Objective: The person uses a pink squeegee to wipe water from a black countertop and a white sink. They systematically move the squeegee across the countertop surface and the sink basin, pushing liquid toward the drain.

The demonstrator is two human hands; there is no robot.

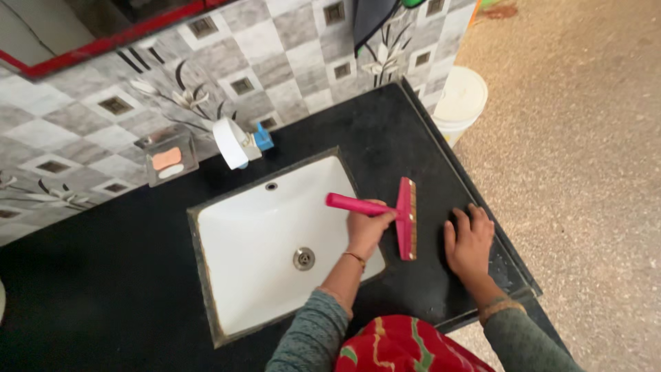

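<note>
Partly hidden brush handle (354,204), left hand (367,229)

The sink (241,255) sits in the counter (103,289), tap (237,142) behind it, bucket (460,102) beyond the counter's right end

head view | looks steeply down | near sink (241,241) | single view

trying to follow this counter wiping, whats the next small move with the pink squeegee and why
Probably a short pull of the pink squeegee across the black countertop toward the white sink. The left hand grips its handle with the blade on the counter just right of the basin, and the right hand rests flat beside it, where wet specks show.
</note>
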